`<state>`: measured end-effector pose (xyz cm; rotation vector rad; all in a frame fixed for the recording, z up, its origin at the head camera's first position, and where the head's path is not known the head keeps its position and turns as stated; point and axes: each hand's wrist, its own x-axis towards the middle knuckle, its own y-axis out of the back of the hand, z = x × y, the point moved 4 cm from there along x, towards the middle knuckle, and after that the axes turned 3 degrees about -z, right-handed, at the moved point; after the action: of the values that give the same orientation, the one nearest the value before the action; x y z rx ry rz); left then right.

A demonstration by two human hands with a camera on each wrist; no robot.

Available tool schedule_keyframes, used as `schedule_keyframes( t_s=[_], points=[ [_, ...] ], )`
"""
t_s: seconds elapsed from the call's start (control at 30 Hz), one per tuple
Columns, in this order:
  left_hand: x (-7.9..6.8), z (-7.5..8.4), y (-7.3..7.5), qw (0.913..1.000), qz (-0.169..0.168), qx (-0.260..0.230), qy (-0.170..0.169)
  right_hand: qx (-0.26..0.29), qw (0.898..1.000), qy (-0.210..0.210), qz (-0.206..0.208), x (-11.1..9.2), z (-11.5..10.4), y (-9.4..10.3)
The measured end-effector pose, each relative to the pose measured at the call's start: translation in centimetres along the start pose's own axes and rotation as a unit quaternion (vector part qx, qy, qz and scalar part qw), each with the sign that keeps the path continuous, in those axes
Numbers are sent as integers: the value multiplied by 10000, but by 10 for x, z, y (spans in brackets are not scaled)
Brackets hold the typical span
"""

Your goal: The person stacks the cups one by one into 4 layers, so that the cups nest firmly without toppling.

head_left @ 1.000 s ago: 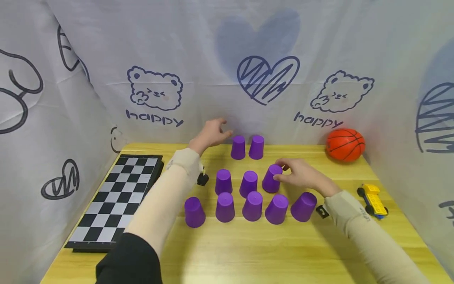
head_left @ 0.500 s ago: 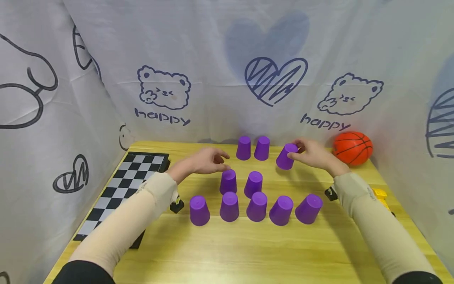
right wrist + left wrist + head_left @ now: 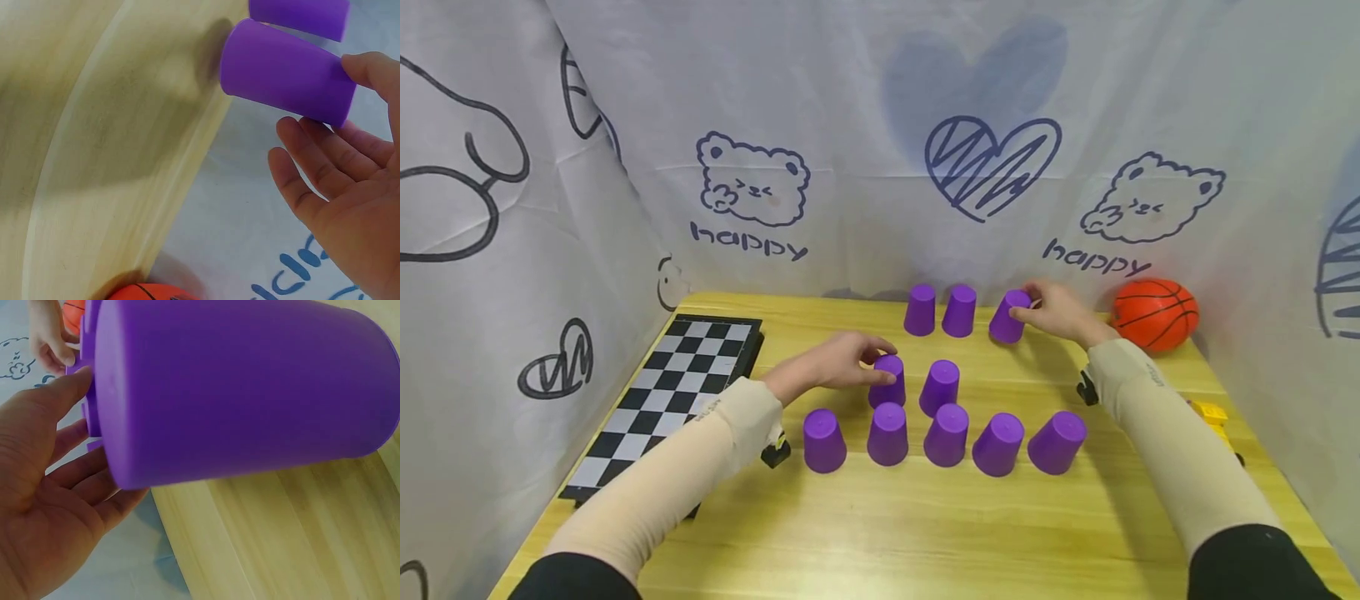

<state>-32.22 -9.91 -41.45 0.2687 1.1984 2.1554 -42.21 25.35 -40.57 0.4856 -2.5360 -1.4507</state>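
Note:
Several purple plastic cups stand upside down in rows on the wooden table. In the head view my left hand (image 3: pixel 846 360) has its thumb and fingers around the upper end of the left cup (image 3: pixel 883 397) in the middle row. A near cup (image 3: pixel 244 387) fills the left wrist view and hides most of that grip. At the back, my right hand (image 3: pixel 1060 312) pinches a purple cup (image 3: pixel 1007 321) near its closed end, as the right wrist view also shows. This cup leans slightly; whether its rim touches the table, I cannot tell. Another middle-row cup (image 3: pixel 940 387) stands apart.
Two cups, one of them a cup (image 3: pixel 920 310) at the back left, stand by the curtain. Several more form the front row, including a cup (image 3: pixel 889 433). A chessboard (image 3: pixel 673 392) lies left, an orange basketball (image 3: pixel 1153 315) back right, and a yellow toy vehicle (image 3: pixel 1212 412) behind the right sleeve.
My right hand has carried its cup from the middle row to the back row. My left hand has come back from near the curtain to the left middle-row cup.

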Motion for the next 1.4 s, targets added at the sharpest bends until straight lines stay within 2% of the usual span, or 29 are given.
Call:
schedule_keyframes(
  t_s=[0.3,0.53,0.8,1.17,1.4],
  points=[
    [0,3,-2,9999,101,28,-31,77,9994,283,179,14,-1,-9],
    [2,5,-2,10000,1,64,26,-6,10000,60,-68,18,0,-15],
    [1,7,-2,9995,72,285,-71,-125,9999,20,-95,23,5,-19],
    [3,12,-3,9996,-50,281,-3,-133,9994,-219,-244,17,6,-18],
    [3,8,-4,9997,94,227,41,-161,9990,-240,-336,5,-3,-5]
  ],
)
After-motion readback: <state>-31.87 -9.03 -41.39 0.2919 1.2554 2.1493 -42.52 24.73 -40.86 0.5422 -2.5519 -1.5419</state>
